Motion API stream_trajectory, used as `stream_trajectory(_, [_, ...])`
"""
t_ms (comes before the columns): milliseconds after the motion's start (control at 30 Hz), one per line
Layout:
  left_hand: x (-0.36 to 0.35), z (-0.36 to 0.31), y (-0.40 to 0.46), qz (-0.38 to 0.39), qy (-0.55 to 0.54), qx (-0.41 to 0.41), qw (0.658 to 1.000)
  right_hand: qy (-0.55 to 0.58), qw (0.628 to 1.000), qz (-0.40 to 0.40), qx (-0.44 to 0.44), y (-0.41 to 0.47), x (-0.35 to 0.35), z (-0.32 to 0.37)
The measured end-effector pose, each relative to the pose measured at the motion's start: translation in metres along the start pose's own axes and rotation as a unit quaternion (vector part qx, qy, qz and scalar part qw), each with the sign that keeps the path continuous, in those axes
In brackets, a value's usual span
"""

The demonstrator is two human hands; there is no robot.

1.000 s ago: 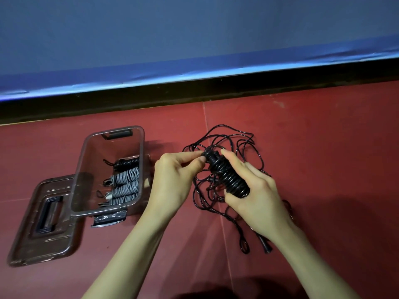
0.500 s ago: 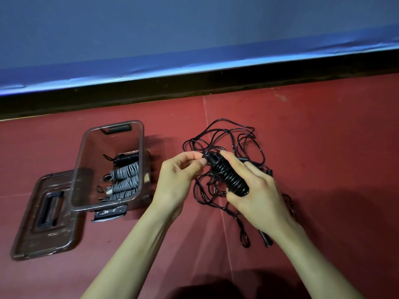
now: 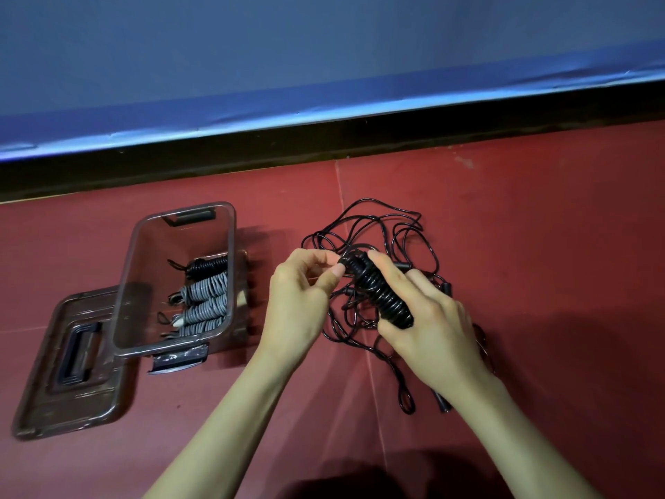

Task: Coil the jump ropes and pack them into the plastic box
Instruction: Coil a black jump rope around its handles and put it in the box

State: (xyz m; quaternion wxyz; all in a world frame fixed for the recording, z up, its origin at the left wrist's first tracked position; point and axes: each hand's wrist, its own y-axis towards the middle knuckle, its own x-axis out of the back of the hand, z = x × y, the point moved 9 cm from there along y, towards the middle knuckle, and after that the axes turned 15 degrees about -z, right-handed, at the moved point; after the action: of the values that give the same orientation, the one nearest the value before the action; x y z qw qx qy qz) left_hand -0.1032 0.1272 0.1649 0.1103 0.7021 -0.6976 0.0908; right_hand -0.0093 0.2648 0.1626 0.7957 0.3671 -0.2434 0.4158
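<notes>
Your hands barely shifted: right hand (image 3: 428, 325) gripped the coil (image 3: 378, 289), left hand (image 3: 302, 297) pinched its rope end.

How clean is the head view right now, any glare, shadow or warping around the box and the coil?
Head view: sharp; glare streaks the blue wall edge; wide-angle bends that edge; plastic box casts a shadow rightward; black coil glossy yet readable.

1. The box (image 3: 230, 268) stands left of the hands, with coils (image 3: 205, 300) inside.
2. Its lid (image 3: 46, 401) lies left, touching it.
3. The loose rope (image 3: 396, 225) lies right, under the hands.
</notes>
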Motion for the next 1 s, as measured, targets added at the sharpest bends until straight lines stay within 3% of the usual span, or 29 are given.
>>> stream_trajectory(200, [-0.005,0.003,0.003,-0.001,0.055,-0.025,0.998,-0.039,0.999,-0.017,0.014,-0.002,-0.002,0.005])
stream_trajectory(433, [-0.021,0.023,-0.008,0.083,-0.064,0.123,0.987,0.04,0.999,0.03,-0.022,-0.004,-0.012,-0.006])
stream_trajectory(533, [-0.024,0.025,-0.011,0.096,-0.075,0.149,0.981,0.065,0.997,0.035,-0.029,-0.004,-0.015,-0.011])
stream_trajectory(800, [-0.02,0.025,-0.015,0.044,-0.036,0.137,0.989,0.23,0.962,0.065,-0.135,-0.01,-0.027,-0.027])
stream_trajectory(1000, [-0.018,0.03,-0.022,0.016,-0.034,0.166,0.985,0.15,0.982,0.038,-0.111,-0.011,-0.029,-0.028])
